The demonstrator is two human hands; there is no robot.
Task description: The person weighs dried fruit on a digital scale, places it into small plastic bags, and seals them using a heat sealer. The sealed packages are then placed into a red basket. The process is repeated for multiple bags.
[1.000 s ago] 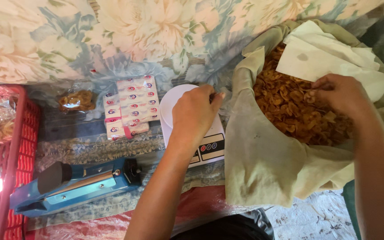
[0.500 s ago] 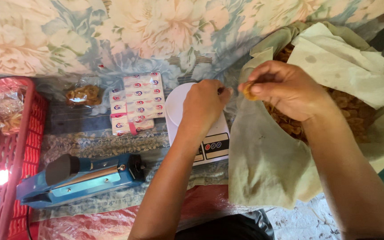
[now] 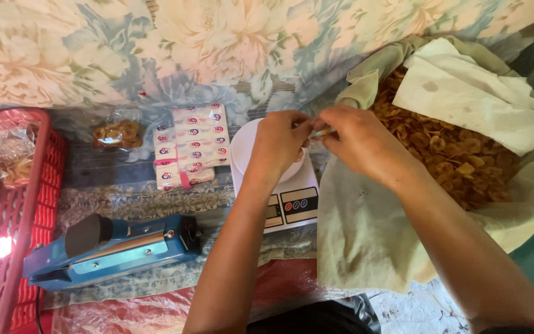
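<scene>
My left hand (image 3: 279, 141) and my right hand (image 3: 358, 141) meet fingertip to fingertip just above the white kitchen scale (image 3: 292, 207). Both pinch a small clear bag (image 3: 318, 132), which is mostly hidden by the fingers. What the bag holds cannot be seen. Right of the hands, an open pale green cloth sack (image 3: 366, 241) is full of golden fried chips (image 3: 452, 158). A creased white paper sheet (image 3: 471, 93) lies on top of the chips.
A blue heat sealer (image 3: 118, 250) lies at the front left. A red plastic basket (image 3: 29, 204) with bagged snacks stands at the far left. A stack of small printed labels (image 3: 193, 145) and a filled chip bag (image 3: 115, 133) lie behind the scale on floral cloth (image 3: 217, 43).
My right hand left the chips in the sack and came left to meet my left hand over the scale. The left hand stayed above the scale.
</scene>
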